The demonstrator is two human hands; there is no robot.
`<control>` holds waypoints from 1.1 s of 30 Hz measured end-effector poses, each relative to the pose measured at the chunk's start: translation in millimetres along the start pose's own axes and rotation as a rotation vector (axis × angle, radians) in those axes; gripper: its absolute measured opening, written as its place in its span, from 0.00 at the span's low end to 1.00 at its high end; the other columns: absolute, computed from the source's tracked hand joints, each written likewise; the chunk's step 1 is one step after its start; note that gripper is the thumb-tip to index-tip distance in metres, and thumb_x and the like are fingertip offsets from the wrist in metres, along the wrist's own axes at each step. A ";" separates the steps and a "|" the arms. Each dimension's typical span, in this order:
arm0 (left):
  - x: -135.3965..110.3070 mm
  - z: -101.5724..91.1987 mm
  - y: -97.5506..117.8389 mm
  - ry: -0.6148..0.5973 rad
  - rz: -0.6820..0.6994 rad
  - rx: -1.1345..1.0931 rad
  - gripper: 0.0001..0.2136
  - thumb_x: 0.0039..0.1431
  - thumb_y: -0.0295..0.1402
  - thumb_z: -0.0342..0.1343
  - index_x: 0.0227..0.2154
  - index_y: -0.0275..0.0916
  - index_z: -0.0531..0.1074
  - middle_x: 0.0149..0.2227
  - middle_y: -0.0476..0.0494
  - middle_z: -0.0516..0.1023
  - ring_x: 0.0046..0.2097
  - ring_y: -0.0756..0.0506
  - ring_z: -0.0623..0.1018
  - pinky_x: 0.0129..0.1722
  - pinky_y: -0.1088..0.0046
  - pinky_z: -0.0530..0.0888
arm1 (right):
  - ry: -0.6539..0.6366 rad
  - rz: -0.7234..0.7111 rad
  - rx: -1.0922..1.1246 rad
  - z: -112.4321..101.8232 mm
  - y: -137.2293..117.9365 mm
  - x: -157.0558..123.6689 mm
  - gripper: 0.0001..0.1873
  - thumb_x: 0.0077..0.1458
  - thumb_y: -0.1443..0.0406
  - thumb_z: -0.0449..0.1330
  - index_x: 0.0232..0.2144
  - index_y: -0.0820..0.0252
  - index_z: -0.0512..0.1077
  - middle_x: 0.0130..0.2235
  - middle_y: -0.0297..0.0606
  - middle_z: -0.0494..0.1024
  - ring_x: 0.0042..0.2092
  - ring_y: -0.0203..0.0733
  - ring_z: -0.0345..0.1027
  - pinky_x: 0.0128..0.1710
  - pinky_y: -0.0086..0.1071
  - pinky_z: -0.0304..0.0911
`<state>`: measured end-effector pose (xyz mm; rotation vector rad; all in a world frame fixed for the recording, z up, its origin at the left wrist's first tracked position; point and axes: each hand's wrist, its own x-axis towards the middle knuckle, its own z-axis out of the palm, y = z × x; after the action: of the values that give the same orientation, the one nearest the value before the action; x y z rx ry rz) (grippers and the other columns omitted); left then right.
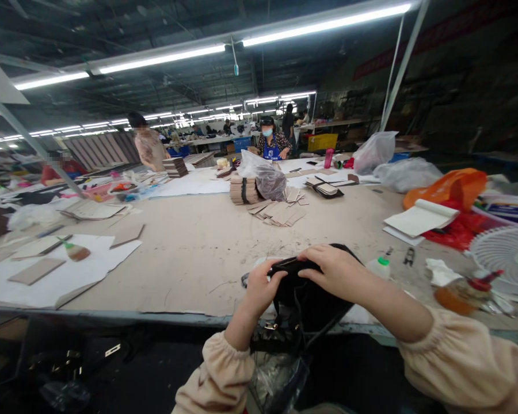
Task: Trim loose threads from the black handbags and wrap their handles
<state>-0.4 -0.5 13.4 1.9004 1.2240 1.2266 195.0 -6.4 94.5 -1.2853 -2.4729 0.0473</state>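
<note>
A black bag (313, 307) is held at the table's near edge, its lower part hanging down over it. My left hand (259, 286) pinches the left end of its upper rim between thumb and fingers. My right hand (330, 267) grips the same rim farther right, fingers over the top and thumb on the near side. A dark strip of the rim shows between the two hands. Below my left hand, a small gold-coloured metal fitting (270, 326) dangles by the bag. The bag's inside and far side are hidden.
A green-capped bottle (380, 265), small black snips (409, 257) and a bottle of amber liquid (466, 294) stand or lie to the right, near a white fan (507, 259). Stacked brown pieces (244, 191) sit mid-table. Across the table is a person in a blue apron (271, 150).
</note>
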 end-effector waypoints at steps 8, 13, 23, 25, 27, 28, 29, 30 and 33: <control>-2.4 -0.9 -4.1 -0.048 0.011 -0.021 0.13 0.55 0.31 0.53 0.43 0.42 0.72 0.44 0.45 0.77 0.46 0.45 0.74 0.50 0.66 0.70 | -0.060 0.036 0.003 16.0 -13.5 5.8 0.09 0.53 0.60 0.57 0.34 0.59 0.72 0.33 0.38 0.76 0.39 0.41 0.67 0.39 0.32 0.58; -6.8 0.5 -4.6 -0.054 0.030 -0.033 0.13 0.56 0.32 0.52 0.44 0.42 0.72 0.45 0.45 0.76 0.47 0.46 0.74 0.51 0.67 0.70 | -0.047 0.056 -0.009 25.7 -18.0 6.5 0.11 0.57 0.60 0.54 0.31 0.57 0.74 0.31 0.36 0.76 0.38 0.40 0.67 0.39 0.31 0.57; -11.0 0.0 -1.9 -0.082 0.041 -0.025 0.13 0.57 0.32 0.51 0.45 0.41 0.71 0.47 0.44 0.75 0.49 0.45 0.73 0.53 0.65 0.69 | -0.038 0.158 -0.041 28.4 -19.7 3.4 0.12 0.56 0.61 0.54 0.29 0.55 0.76 0.30 0.35 0.77 0.35 0.38 0.68 0.34 0.29 0.57; -11.5 0.3 -0.3 -0.069 0.036 -0.029 0.13 0.57 0.31 0.52 0.44 0.40 0.72 0.46 0.44 0.75 0.49 0.46 0.73 0.52 0.66 0.69 | -0.040 0.172 -0.045 28.1 -20.2 3.4 0.12 0.56 0.61 0.54 0.29 0.55 0.76 0.30 0.35 0.77 0.34 0.38 0.69 0.34 0.29 0.57; -11.9 0.5 1.4 -0.061 0.029 -0.036 0.12 0.56 0.31 0.52 0.44 0.41 0.72 0.46 0.45 0.76 0.49 0.46 0.73 0.52 0.67 0.69 | -0.038 0.178 -0.044 28.3 -20.8 3.4 0.12 0.56 0.60 0.54 0.29 0.55 0.76 0.30 0.35 0.77 0.34 0.38 0.69 0.34 0.29 0.57; -12.0 0.7 2.2 -0.060 0.026 -0.041 0.12 0.56 0.31 0.53 0.43 0.41 0.72 0.45 0.45 0.76 0.48 0.46 0.73 0.52 0.67 0.69 | -0.036 0.180 -0.045 28.5 -21.1 3.2 0.12 0.56 0.60 0.54 0.28 0.55 0.76 0.30 0.35 0.77 0.34 0.38 0.69 0.35 0.29 0.57; -12.1 0.8 2.9 -0.058 0.023 -0.048 0.12 0.56 0.31 0.53 0.43 0.41 0.73 0.45 0.45 0.76 0.48 0.46 0.74 0.52 0.68 0.69 | -0.033 0.183 -0.047 28.6 -21.4 3.0 0.12 0.56 0.60 0.53 0.28 0.55 0.76 0.30 0.35 0.77 0.34 0.39 0.69 0.35 0.30 0.57; -12.1 1.1 3.6 -0.057 0.021 -0.055 0.11 0.56 0.31 0.54 0.42 0.41 0.73 0.45 0.46 0.76 0.48 0.47 0.74 0.52 0.68 0.69 | -0.029 0.188 -0.052 28.6 -21.8 2.6 0.13 0.56 0.60 0.53 0.28 0.55 0.76 0.29 0.36 0.77 0.34 0.39 0.69 0.35 0.30 0.57; -12.0 2.3 4.4 -0.048 0.021 -0.071 0.11 0.55 0.31 0.54 0.41 0.41 0.74 0.44 0.46 0.77 0.47 0.47 0.74 0.51 0.68 0.70 | -0.026 0.194 -0.066 27.7 -23.0 0.8 0.13 0.56 0.60 0.53 0.27 0.56 0.75 0.29 0.35 0.77 0.35 0.39 0.69 0.36 0.30 0.57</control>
<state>1.4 -13.2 11.4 1.8850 1.1235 1.2123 167.5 -15.7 73.1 -1.5591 -2.3808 0.0306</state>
